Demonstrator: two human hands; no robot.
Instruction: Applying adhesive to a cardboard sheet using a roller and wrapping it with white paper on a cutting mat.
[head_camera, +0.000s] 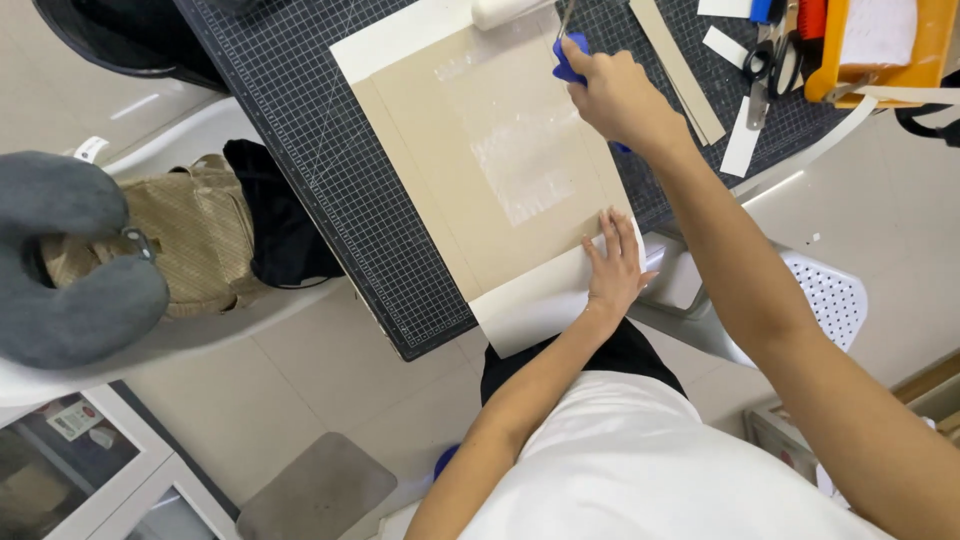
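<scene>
I'm seeing the left hand (612, 268) pressing flat, fingers spread, on the tan card (480, 170) at the cutting mat's (300, 120) near edge; the right hand (618, 95) is gripping blue scissors (570, 58) at the card's far edge.

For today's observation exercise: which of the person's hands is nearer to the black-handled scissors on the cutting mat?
The right hand, gripping a blue-handled tool, is nearer the black-handled scissors. The left hand lies flat on the white sheet's near edge, farther off.

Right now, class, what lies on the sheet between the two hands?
In the head view, between the right hand and left hand, bare tan card with a clear plastic patch.
</scene>
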